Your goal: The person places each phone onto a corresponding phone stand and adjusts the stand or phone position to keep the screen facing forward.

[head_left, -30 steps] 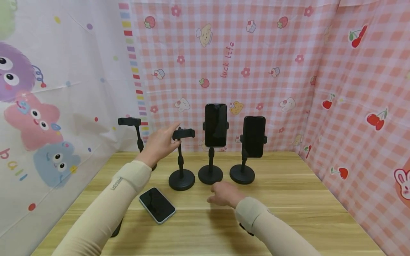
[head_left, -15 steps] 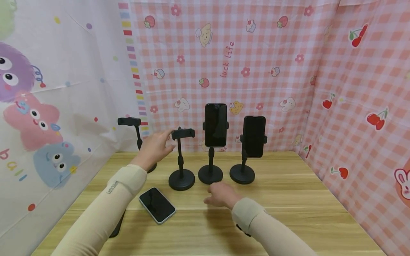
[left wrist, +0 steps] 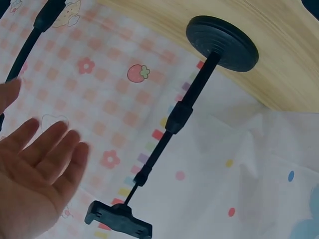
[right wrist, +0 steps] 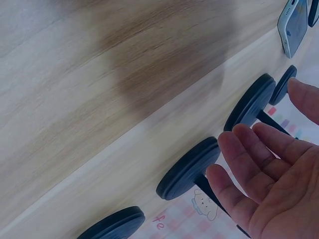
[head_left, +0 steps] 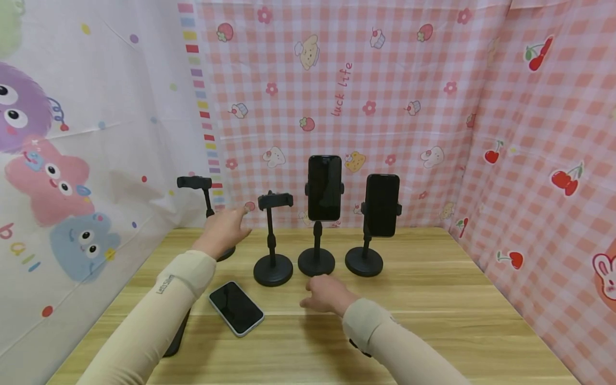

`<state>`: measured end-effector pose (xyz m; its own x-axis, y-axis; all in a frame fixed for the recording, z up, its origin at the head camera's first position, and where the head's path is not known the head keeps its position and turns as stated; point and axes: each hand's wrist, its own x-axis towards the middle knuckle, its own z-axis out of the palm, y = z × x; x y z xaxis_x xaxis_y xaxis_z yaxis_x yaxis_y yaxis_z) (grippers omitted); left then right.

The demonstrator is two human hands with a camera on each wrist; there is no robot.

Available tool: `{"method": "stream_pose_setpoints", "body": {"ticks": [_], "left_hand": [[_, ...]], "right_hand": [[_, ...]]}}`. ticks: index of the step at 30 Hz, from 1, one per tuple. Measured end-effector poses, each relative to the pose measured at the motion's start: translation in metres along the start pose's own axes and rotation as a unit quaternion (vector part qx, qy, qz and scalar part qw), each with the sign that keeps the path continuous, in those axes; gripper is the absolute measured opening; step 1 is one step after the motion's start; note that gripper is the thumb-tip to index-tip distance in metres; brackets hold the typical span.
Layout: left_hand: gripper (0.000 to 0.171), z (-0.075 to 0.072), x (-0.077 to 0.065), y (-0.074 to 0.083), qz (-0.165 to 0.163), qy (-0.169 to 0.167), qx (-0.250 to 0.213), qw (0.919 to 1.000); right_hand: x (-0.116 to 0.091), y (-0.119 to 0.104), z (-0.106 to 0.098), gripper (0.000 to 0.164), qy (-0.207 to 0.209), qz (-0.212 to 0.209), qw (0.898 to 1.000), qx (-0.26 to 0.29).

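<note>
"Left hand point(head_left: 222, 231) first: what changed?"

"Half a second ago it was at the clamp of the second stand point(head_left: 273, 270) from the left. Now it has drawn back leftward, fingers loosely extended, holding nothing."

"And the right hand point(head_left: 328, 294)?"

"Slid slightly left, to just in front of the third stand point(head_left: 316, 262). Its fingers are softly bent, the thumb well apart, nothing held."

"Meaning what for the work?"

"I'd judge the handling of that second stand is over for the moment, though its clamp is bare. The first stand point(left wrist: 179, 118) is bare too."

"Edges and room, biggest first?"

"Checked cloth point(head_left: 385, 69) hangs close behind the table point(head_left: 433, 305), so little depth remains at the back. Most open wood is right of the right forearm."

"Between stands?"

"Tight. The second and third bases sit just beside each other; the fourth stand point(head_left: 364, 262) is near the third. Left of the second there's more width, but the left hand is there."

"Phones?"

"Upright phones point(head_left: 324, 187) on the third and fourth stands. A pale-edged phone point(head_left: 236, 308) lies flat between the forearms, well inside the table's edges. Smallest to the eye, a dark slab point(head_left: 176, 339) shows beside the left sleeve, mostly hidden."
</note>
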<state>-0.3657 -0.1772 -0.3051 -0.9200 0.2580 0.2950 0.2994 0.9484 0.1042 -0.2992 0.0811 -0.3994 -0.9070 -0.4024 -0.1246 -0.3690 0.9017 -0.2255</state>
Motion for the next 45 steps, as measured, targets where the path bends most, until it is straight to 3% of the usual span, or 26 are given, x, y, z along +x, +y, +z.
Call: {"method": "stream_pose_setpoints", "body": {"ticks": [8,14,22,31,35,45], "left_hand": [[0.036,-0.002,-0.007,-0.006,-0.034,-0.134,0.007,0.9904],[0.018,-0.002,-0.016,-0.008,-0.050,-0.191,0.013,0.9803],[0.020,0.005,-0.026,-0.016,-0.064,-0.207,0.016,0.9760],[0.042,0.010,-0.031,-0.026,-0.081,-0.230,0.034,0.9693],[0.042,0.012,-0.036,-0.032,-0.088,-0.227,0.024,0.9697],[0.041,0.016,-0.039,-0.041,-0.096,-0.225,0.017,0.9695]], "right_hand": [[0.006,-0.006,0.006,0.045,0.007,-0.004,1.000,-0.014],[0.007,-0.013,0.010,0.046,0.020,-0.013,0.999,-0.026],[0.009,-0.032,0.016,0.049,0.024,-0.029,0.999,-0.003],[0.016,-0.056,0.029,0.044,0.035,-0.051,0.997,-0.036],[0.017,-0.067,0.033,0.042,0.031,-0.041,0.998,-0.023],[0.026,-0.097,0.048,0.058,0.033,-0.015,0.999,-0.029]]}}
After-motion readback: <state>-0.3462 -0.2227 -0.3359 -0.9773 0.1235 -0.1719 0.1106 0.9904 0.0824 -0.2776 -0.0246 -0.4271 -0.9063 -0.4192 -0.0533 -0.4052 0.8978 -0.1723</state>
